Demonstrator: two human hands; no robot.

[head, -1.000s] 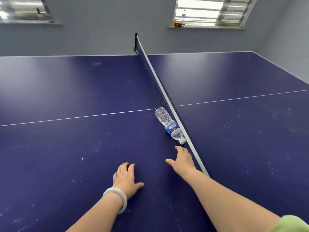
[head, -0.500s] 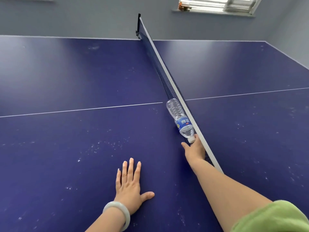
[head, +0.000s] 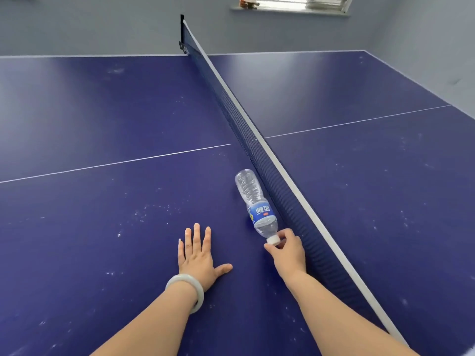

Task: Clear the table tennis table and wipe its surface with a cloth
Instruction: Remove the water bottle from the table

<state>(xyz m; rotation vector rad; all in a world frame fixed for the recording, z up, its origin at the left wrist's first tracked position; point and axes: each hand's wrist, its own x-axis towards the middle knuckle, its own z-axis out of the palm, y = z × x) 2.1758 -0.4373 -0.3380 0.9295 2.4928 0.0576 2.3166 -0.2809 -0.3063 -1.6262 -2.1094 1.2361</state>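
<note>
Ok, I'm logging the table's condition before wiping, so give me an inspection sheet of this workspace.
Surface: blue table, with white specks and smudges across the near half.
Job's things: water bottle lying on its side beside the net, cap toward the person; no cloth seen.
Clutter: nothing seen.
Hands: right hand pinches the cap; left hand rests flat on the table, bracelet on its wrist.
Cables: nothing seen.
Surroundings: grey walls, window beyond the far side.
</note>
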